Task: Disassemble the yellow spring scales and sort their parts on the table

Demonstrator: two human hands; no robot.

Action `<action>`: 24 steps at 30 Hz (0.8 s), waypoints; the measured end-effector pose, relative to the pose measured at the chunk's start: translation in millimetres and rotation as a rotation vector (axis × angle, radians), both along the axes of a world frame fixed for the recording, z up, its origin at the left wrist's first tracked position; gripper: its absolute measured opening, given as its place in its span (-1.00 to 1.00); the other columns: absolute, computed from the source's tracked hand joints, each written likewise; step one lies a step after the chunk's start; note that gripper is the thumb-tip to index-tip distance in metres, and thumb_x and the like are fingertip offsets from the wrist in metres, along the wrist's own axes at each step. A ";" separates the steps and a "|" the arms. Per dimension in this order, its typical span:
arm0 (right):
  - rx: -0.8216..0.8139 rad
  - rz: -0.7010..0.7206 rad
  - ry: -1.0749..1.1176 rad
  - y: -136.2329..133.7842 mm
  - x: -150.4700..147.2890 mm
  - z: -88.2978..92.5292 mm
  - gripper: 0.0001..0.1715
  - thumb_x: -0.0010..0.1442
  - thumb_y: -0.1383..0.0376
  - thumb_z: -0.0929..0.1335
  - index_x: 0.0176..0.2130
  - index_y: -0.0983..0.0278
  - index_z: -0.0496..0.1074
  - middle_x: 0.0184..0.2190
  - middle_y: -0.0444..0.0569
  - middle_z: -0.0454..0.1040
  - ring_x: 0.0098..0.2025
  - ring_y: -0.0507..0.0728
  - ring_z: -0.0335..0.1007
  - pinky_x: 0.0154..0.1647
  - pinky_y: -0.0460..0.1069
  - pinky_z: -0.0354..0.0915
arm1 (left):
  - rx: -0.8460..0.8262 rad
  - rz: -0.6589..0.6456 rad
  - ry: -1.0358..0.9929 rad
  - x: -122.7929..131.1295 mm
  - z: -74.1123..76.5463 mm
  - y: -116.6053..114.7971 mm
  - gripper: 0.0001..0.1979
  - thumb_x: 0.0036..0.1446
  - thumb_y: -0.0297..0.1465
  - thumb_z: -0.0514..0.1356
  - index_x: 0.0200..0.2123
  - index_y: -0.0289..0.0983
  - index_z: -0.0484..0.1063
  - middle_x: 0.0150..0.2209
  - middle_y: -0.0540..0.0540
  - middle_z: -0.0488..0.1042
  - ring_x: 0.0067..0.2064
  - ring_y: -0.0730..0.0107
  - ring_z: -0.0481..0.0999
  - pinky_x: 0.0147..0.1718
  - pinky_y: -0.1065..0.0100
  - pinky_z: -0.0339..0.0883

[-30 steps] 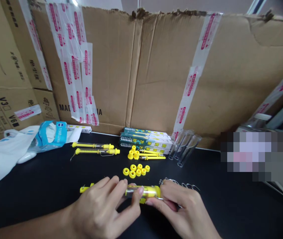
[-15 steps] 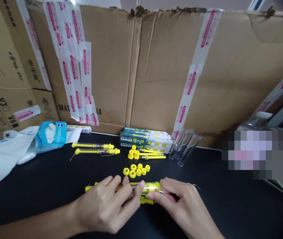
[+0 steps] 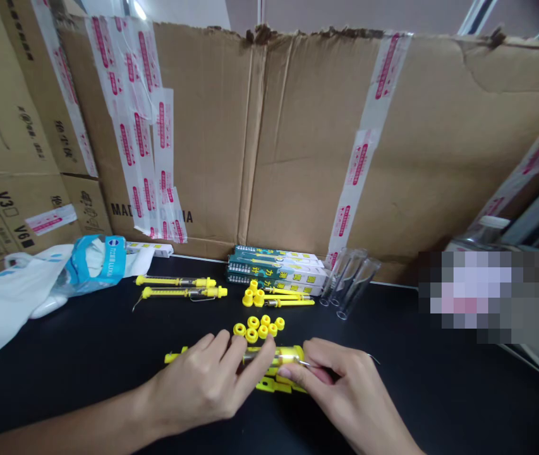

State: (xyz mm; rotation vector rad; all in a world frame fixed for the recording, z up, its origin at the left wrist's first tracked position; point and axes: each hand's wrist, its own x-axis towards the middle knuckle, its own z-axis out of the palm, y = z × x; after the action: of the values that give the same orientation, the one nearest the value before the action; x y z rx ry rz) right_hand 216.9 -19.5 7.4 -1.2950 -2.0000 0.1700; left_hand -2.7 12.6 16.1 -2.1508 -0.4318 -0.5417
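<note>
Cardboard sheets (image 3: 207,139) patched with red-printed packing tape (image 3: 139,126) stood along the far edge of a black bench (image 3: 108,373). Near the bench's front edge, the left hand (image 3: 200,382) closed over the clear barrel of a yellow spring scale (image 3: 290,355), while the right hand (image 3: 345,395) pinched the scale's end beside a thin wire hook (image 3: 308,364), the two hands together on it. Just beyond lay a cluster of yellow plastic caps (image 3: 256,328). Farther back were stacked printed boxes (image 3: 276,268), two more yellow spring scales (image 3: 179,287) and clear tubes (image 3: 349,284); a white plastic bag (image 3: 8,303) sprawled near the left edge.
</note>
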 end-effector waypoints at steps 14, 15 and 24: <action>0.478 0.050 -0.350 -2.0 6.8 4.5 -0.81 0.35 0.41 0.25 -0.29 0.32 0.41 -0.11 0.19 0.42 0.00 0.28 0.39 -0.07 0.15 0.43 | 0.069 0.171 -0.167 -2.9 -4.0 -2.7 -0.65 0.37 -0.32 0.08 0.07 -0.45 0.42 -0.47 0.00 0.43 -0.48 0.38 0.40 -0.45 0.26 0.11; 0.475 0.036 -0.349 -0.7 7.5 4.0 -0.83 0.33 0.40 0.28 -0.31 0.32 0.42 -0.11 0.20 0.41 0.02 0.31 0.37 -0.07 0.18 0.44 | 0.069 0.170 -0.171 -3.7 -3.9 -2.0 -0.68 0.37 -0.34 0.09 0.03 -0.44 0.44 -0.48 0.00 0.43 -0.48 0.38 0.39 -0.45 0.26 0.11; 0.243 -0.014 -0.001 5.4 20.0 -5.1 -0.57 0.17 0.09 0.45 -0.01 0.19 0.41 -0.03 0.09 0.42 0.01 0.26 0.42 -0.02 0.17 0.43 | -0.066 0.134 -0.270 -7.2 -8.2 6.9 -0.82 0.37 -0.48 0.04 -0.12 -0.40 0.42 -0.33 -0.17 0.52 -0.33 0.18 0.48 -0.30 0.17 0.20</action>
State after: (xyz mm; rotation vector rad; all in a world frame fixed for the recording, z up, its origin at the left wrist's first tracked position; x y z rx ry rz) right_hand 236.9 -14.1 2.3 -1.1525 -1.9437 -0.0788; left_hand -9.9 19.5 8.0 -2.0992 -0.7456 -0.7543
